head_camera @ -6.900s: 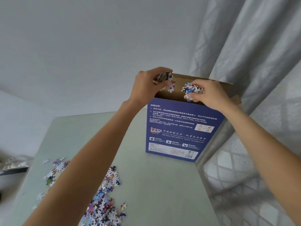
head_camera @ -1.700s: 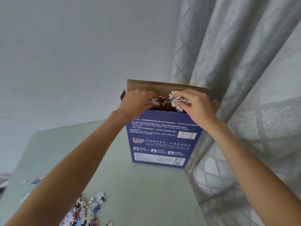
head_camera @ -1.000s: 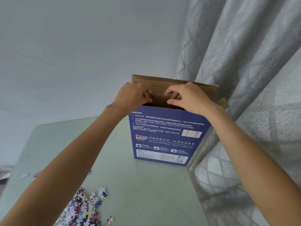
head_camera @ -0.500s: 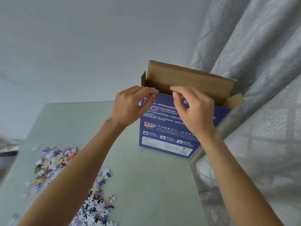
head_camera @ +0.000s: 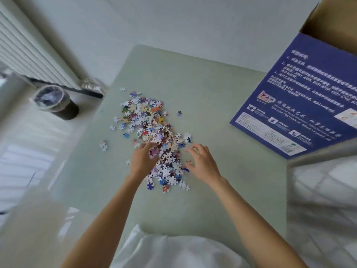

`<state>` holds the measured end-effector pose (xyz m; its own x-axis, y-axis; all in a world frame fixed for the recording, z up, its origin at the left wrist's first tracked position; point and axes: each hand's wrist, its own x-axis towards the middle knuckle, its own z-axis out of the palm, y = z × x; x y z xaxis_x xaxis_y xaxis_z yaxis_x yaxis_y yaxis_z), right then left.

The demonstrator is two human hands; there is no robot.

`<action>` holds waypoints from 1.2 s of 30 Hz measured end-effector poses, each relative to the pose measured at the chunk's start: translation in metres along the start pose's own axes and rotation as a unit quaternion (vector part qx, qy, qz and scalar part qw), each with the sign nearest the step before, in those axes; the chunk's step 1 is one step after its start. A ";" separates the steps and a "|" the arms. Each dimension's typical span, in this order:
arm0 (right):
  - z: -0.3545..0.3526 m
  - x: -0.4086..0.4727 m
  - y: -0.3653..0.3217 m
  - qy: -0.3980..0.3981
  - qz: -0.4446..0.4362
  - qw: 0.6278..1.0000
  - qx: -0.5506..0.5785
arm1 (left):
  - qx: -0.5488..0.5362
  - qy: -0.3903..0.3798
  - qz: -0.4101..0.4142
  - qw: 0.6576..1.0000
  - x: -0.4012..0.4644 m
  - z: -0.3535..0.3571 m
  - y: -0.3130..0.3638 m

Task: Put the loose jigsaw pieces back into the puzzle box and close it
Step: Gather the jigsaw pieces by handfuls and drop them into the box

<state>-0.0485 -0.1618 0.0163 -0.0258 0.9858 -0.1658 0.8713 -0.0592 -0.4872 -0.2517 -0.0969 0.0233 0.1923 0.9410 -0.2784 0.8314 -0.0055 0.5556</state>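
Hands flank the jigsaw pieces [head_camera: 154,136] on the worktop [head_camera: 212,93]: left hand [head_camera: 143,161] curls onto the pile, right hand [head_camera: 202,163] hovers loosely spread, box [head_camera: 289,105] open.

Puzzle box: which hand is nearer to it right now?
Right. The right hand hovers at the right edge of the jigsaw pile, on the side facing the puzzle box. The left hand rests on the pile's left side, farther away. Neither touches the box.
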 end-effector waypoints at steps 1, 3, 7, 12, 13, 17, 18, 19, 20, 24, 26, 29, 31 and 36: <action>0.018 -0.002 -0.009 -0.045 0.039 0.998 -0.001 | 0.036 -0.001 -0.044 0.998 -0.013 0.002 -0.024; 0.039 -0.009 -0.016 -0.098 0.135 0.986 0.007 | 0.086 0.003 -0.111 0.990 -0.031 0.007 -0.053; 0.069 -0.019 -0.029 -0.084 0.253 0.963 0.043 | 0.052 -0.017 -0.177 0.983 -0.041 0.016 -0.082; 0.087 -0.003 -0.063 -0.055 0.220 0.966 0.120 | -0.009 -0.063 -0.124 0.990 -0.029 0.027 -0.074; 0.087 0.000 -0.067 -0.052 0.204 0.970 0.120 | -0.002 -0.074 -0.103 0.992 -0.027 0.031 -0.069; 0.089 0.016 -0.070 -0.069 0.159 0.984 0.041 | 0.027 -0.106 -0.046 0.993 -0.016 0.039 -0.066; 0.087 0.019 -0.067 -0.074 0.153 0.985 0.010 | 0.032 -0.106 -0.033 0.993 -0.014 0.039 -0.067; 0.086 0.024 -0.064 -0.077 0.144 0.986 -0.024 | 0.037 -0.105 -0.018 0.994 -0.011 0.039 -0.069; 0.084 0.028 -0.060 -0.080 0.127 0.987 -0.057 | 0.039 -0.103 -0.007 0.994 -0.009 0.039 -0.070; 0.078 0.046 -0.056 -0.118 0.063 0.985 -0.107 | 0.005 -0.105 -0.009 0.994 -0.002 0.038 -0.069; 0.076 0.053 -0.058 -0.145 0.046 0.982 -0.116 | -0.017 -0.106 -0.019 0.994 0.000 0.038 -0.067; 0.074 0.054 -0.061 -0.144 0.045 0.984 -0.095 | -0.036 -0.114 -0.028 0.992 0.004 0.038 -0.064; 0.076 0.049 -0.061 -0.130 0.058 0.986 -0.082 | -0.038 -0.121 -0.024 0.992 0.005 0.038 -0.064; 0.078 0.035 -0.057 -0.103 0.097 0.989 -0.043 | -0.032 -0.123 0.000 0.992 0.006 0.037 -0.066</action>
<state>-0.1376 -0.1362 -0.0289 0.0547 0.9040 -0.4241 0.9078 -0.2219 -0.3559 -0.2860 -0.1034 -0.0439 0.3204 0.8302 -0.4561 0.7977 0.0233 0.6026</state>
